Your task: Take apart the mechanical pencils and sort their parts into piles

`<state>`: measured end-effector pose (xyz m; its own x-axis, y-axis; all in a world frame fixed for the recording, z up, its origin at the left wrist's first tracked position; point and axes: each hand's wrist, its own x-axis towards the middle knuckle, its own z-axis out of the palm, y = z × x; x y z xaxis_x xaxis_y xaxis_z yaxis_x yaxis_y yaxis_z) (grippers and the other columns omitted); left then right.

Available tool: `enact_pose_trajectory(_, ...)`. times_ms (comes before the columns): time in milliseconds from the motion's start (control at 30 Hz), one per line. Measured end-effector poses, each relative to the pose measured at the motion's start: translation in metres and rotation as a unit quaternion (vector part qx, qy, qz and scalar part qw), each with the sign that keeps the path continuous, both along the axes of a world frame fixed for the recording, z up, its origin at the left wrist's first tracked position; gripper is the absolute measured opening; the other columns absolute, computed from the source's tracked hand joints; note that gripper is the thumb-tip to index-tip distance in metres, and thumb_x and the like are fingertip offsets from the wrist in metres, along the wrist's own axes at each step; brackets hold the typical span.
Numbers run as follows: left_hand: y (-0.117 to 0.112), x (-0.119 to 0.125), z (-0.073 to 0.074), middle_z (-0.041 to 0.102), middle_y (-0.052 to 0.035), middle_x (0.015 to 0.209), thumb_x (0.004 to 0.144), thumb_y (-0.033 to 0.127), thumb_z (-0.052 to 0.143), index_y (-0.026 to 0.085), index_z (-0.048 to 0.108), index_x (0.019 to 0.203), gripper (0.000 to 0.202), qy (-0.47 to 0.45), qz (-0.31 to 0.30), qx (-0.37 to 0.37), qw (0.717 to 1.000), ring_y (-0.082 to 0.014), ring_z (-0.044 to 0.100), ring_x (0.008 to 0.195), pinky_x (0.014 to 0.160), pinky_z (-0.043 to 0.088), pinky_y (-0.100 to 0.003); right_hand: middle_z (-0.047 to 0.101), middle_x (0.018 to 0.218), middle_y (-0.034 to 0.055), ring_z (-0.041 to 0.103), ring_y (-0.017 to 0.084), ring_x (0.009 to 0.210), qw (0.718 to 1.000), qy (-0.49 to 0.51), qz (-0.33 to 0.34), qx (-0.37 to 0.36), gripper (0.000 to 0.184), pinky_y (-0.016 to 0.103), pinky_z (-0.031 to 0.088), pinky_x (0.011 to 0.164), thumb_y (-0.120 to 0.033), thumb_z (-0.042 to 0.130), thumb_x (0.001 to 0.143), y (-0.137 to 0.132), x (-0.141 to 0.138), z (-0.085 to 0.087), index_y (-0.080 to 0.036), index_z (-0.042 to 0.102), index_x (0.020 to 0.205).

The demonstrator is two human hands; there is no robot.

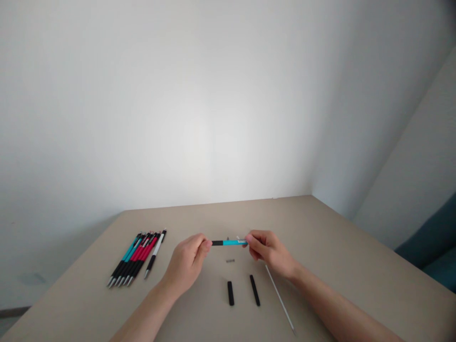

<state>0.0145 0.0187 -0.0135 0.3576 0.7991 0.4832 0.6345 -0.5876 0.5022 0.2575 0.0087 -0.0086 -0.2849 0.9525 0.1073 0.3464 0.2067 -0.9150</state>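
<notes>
A light-blue pen barrel with a black grip (233,242) lies level between my two hands above the table. My left hand (188,260) is closed round its black grip end. The blue end is pinched by the thumb and fingers of my right hand (268,249). Just below the barrel a small spring (230,260) rests on the table. Nearer to me lie a short black piece (231,293) and a thinner black piece (254,289). A long white refill (280,300) slants away beneath my right hand. Small bits behind the barrel are partly hidden.
Several blue and red pens with black grips (132,259) lie side by side at the left. Beside them is a white pen with a black grip (156,253). The beige table (213,216) meets a white wall at the back. Dark teal cloth (432,247) hangs at the right.
</notes>
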Motion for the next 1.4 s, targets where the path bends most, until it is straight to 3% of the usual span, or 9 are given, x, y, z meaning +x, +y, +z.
enact_pose_trajectory(167, -0.0031, 0.0027, -0.0009, 0.052, 0.0016, 0.060, 0.092, 0.034, 0.039, 0.018, 0.053, 0.068, 0.032, -0.004, -0.012, -0.012, 1.000, -0.0119, 0.049, 0.056, 0.054, 0.033, -0.021, 0.046, 0.051, -0.0024, 0.032, 0.009, 0.048, 0.999, 0.009, -0.034, 0.021, 0.043, 0.024, 0.024, 0.047, -0.051, 0.050, 0.085, 0.0026, 0.0005, -0.0007, -0.015, 0.056, 0.063)
enact_pose_trajectory(300, -0.0031, 0.0026, -0.0020, 0.049, 0.0016, 0.054, 0.095, 0.031, 0.032, 0.018, 0.046, 0.056, 0.043, -0.011, -0.022, -0.017, 1.000, -0.0112, 0.049, 0.054, 0.056, 0.034, -0.021, 0.056, 0.067, 0.0015, 0.046, 0.013, 0.062, 0.997, 0.028, -0.039, 0.064, 0.032, 0.025, 0.033, 0.058, -0.046, 0.056, 0.082, 0.0028, 0.0004, 0.0004, -0.015, 0.061, 0.077)
enact_pose_trajectory(400, -0.0023, 0.0027, -0.0013, 0.049, 0.0025, 0.056, 0.093, 0.033, 0.038, 0.018, 0.051, 0.062, 0.037, -0.014, -0.018, -0.019, 1.000, -0.0108, 0.046, 0.052, 0.053, 0.033, -0.021, 0.054, 0.068, 0.0008, 0.044, 0.013, 0.061, 0.998, 0.036, -0.029, 0.051, 0.035, 0.025, 0.033, 0.056, -0.050, 0.053, 0.083, 0.0021, -0.0008, 0.0005, -0.015, 0.061, 0.086)
enact_pose_trajectory(500, -0.0011, 0.0031, -0.0015, 0.051, 0.0032, 0.059, 0.089, 0.033, 0.047, 0.018, 0.057, 0.074, 0.023, -0.017, -0.014, -0.017, 1.000, -0.0105, 0.042, 0.051, 0.050, 0.030, -0.020, 0.042, 0.057, -0.0031, 0.035, 0.010, 0.052, 1.000, 0.001, -0.001, 0.011, 0.043, 0.025, 0.027, 0.050, -0.054, 0.044, 0.087, 0.0004, -0.0023, 0.0017, -0.016, 0.059, 0.075)
enact_pose_trajectory(667, 0.0015, 0.0020, -0.0060, 0.059, 0.0015, 0.069, 0.086, 0.030, 0.054, 0.018, 0.057, 0.078, 0.015, -0.046, -0.009, -0.012, 0.999, -0.0100, 0.045, 0.055, 0.054, 0.034, -0.020, 0.039, 0.061, -0.0024, 0.036, 0.011, 0.057, 0.997, -0.048, 0.000, 0.068, 0.044, 0.025, 0.028, 0.053, -0.052, 0.043, 0.088, -0.0024, -0.0024, 0.0043, -0.017, 0.049, 0.061)
enact_pose_trajectory(867, 0.0012, 0.0006, -0.0052, 0.045, 0.0040, 0.056, 0.092, 0.032, 0.043, 0.017, 0.053, 0.067, 0.031, -0.018, -0.033, -0.006, 0.999, -0.0097, 0.041, 0.051, 0.050, 0.029, -0.020, 0.048, 0.066, -0.0003, 0.042, 0.013, 0.063, 0.992, -0.066, -0.015, 0.103, 0.037, 0.025, 0.032, 0.057, -0.048, 0.047, 0.087, -0.0033, -0.0015, 0.0061, -0.016, 0.055, 0.070)
enact_pose_trajectory(1067, 0.0002, 0.0035, 0.0014, 0.059, -0.0014, 0.071, 0.091, 0.032, 0.046, 0.018, 0.057, 0.079, 0.022, -0.066, -0.053, 0.018, 0.996, -0.0116, 0.051, 0.061, 0.058, 0.038, -0.021, 0.040, 0.051, -0.0040, 0.034, 0.009, 0.048, 0.996, -0.068, 0.051, 0.007, 0.049, 0.023, 0.026, 0.048, -0.051, 0.034, 0.093, -0.0050, -0.0016, 0.0049, -0.016, 0.053, 0.065)
enact_pose_trajectory(1167, 0.0003, 0.0034, 0.0007, 0.060, -0.0014, 0.071, 0.090, 0.033, 0.048, 0.018, 0.057, 0.080, 0.020, -0.067, -0.056, 0.012, 0.996, -0.0111, 0.049, 0.059, 0.056, 0.038, -0.020, 0.037, 0.050, -0.0045, 0.033, 0.009, 0.048, 0.997, -0.070, 0.038, 0.018, 0.047, 0.023, 0.025, 0.047, -0.049, 0.039, 0.092, -0.0047, 0.0001, 0.0039, -0.016, 0.049, 0.059)
enact_pose_trajectory(1400, -0.0009, 0.0020, 0.0001, 0.048, 0.0023, 0.061, 0.091, 0.029, 0.045, 0.017, 0.055, 0.071, 0.025, -0.051, -0.056, 0.004, 0.997, -0.0103, 0.043, 0.054, 0.053, 0.032, -0.020, 0.059, 0.078, 0.0036, 0.050, 0.016, 0.070, 0.992, -0.052, -0.005, 0.112, 0.026, 0.026, 0.036, 0.060, -0.039, 0.049, 0.089, -0.0050, 0.0015, 0.0083, -0.018, 0.063, 0.093)
